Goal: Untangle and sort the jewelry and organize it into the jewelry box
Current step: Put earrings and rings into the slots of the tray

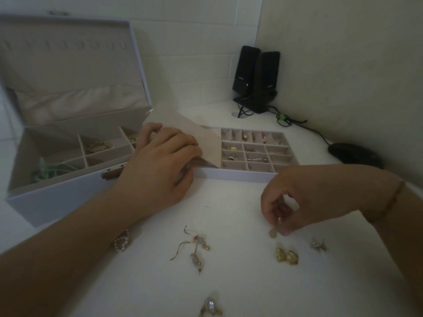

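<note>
The open white jewelry box (pixel 57 197) stands at the left, with gold pieces and a green cord in its compartments. Beside it lies a divided tray (pixel 238 176) holding several small earrings. My left hand (pixel 158 161) holds up the tray's beige flap (pixel 196 136). My right hand (pixel 295 202) pinches a small pale-stone earring (pixel 273 232) just above the table. Loose on the table lie tangled gold drop earrings (pixel 194 248), a gold pair (pixel 286 256), a silver piece (pixel 318 244), a pearl bracelet (pixel 122 242) and a pearl earring (pixel 210 304).
Two black speakers (pixel 256 78) with cables stand in the back corner. A black mouse (pixel 352 154) lies at the right by the wall. The box's raised lid (pixel 68 65) fills the upper left.
</note>
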{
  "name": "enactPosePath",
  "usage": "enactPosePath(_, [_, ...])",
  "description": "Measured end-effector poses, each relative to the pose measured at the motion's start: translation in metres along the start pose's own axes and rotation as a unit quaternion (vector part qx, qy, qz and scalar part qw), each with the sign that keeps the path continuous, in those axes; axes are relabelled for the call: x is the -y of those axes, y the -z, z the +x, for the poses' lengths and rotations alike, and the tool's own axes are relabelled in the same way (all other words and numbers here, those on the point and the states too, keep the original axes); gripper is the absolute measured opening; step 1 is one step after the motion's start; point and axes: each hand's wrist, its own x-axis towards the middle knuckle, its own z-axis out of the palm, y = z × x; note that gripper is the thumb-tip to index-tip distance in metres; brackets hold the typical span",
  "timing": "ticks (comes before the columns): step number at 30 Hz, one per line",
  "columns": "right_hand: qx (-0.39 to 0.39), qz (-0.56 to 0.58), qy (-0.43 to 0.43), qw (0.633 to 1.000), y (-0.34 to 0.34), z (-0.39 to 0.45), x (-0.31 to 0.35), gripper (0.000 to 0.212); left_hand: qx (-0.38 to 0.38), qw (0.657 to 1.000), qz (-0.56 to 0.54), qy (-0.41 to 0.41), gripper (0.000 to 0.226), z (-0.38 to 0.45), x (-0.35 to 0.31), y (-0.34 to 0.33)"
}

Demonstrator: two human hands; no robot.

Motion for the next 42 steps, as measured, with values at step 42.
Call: enactPosePath(42, [-0.427, -0.001, -0.042, 0.903, 0.017, -0.010, -0.037, 0.012, 0.000, 1.000, 0.001, -0.001, 0.026, 0.000, 0.000, 0.000])
